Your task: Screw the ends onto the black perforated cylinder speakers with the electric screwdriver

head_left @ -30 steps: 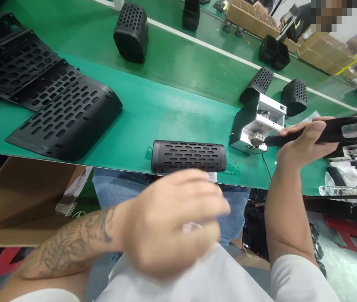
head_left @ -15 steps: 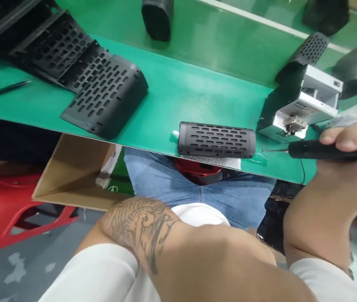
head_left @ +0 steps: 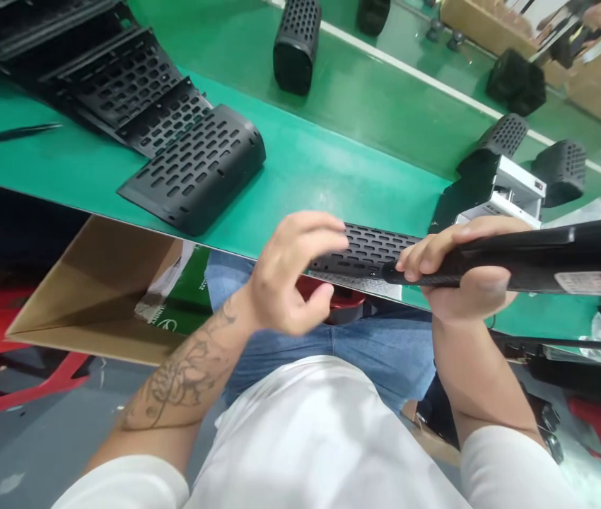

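Note:
A black perforated speaker-like cover [head_left: 377, 244] lies on its side near the front edge of the green table [head_left: 311, 191]. My left hand [head_left: 295, 272] is over its left end, fingers curved and thumb apart; whether they touch it I cannot tell. My right hand [head_left: 464, 265] is closed around a black electric screwdriver [head_left: 539, 254] held nearly level. The tool's front end points left at the lower right part of the cover, and its bit is too small to make out.
More perforated covers [head_left: 194, 170] form a row at left, near black tweezers [head_left: 11, 134]. A silver-and-black machine [head_left: 496, 191] stands behind my right hand. Black perforated units [head_left: 295, 53] stand farther back. Below the table edge is an open cardboard box [head_left: 88, 297].
My left arm, earlier stretched across to the right, has swung back, bringing my left hand over the cover. My right hand has moved left with the screwdriver, up to the cover.

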Tool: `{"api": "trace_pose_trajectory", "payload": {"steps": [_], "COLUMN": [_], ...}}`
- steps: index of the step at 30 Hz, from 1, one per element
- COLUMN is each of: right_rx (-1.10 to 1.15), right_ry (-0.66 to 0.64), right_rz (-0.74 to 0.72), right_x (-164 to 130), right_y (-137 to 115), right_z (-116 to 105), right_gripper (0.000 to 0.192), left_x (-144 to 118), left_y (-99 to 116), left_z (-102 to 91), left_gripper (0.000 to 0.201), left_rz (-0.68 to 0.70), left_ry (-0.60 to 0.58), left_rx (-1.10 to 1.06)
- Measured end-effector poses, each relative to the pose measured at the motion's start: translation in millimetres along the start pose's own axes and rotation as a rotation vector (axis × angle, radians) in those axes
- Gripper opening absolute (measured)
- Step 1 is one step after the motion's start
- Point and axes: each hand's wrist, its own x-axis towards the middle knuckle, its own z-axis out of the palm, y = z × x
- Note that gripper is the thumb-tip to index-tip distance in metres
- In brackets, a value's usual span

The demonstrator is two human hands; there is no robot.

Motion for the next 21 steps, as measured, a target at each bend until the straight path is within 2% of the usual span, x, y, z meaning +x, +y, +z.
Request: {"api": "trace_pose_trajectory", "payload": {"steps": [1,2,4,6,10,21], "right_rx": [0.005,0.017,0.052,0.072,0.077,0.140], "right_ry": [-0.020,-0.043,-0.088,-0.124,-0.213,-0.360], "right_rz": [-0.006,-0.011,-0.028,-0.037,0.007,0.051], "right_x": [-0.4,-0.6,-1.0,-1.5,-2.6,-1.8], "right_y": [1.8,3.1,4.4,4.1,1.7,12.2], "right_z": [-0.2,-0.2,0.3,0.7,-1.2,-9.5], "right_gripper": [0.049,0.046,0.041,0.039,0.037,0.034], "left_x": [12.5,23.4,38.2,43.5,41.6,41.6], "left_y": [-15.7,-29.9,-51.3,-62.6,-66.4,-67.1], "left_z": [-8.1,-11.8,-7.8,4.1,18.9,15.6], "left_gripper": [0.123,0.128,0.134,0.134,0.124,0.121], "left_rz": [-0.051,-0.075,-0.117,-0.153,-0.192,-0.185], "left_ry": [0.100,0.142,0.127,0.062,0.070,0.088], "left_rx": [-0.049,-0.099,-0.212,-0.314,-0.374,-0.357]}}
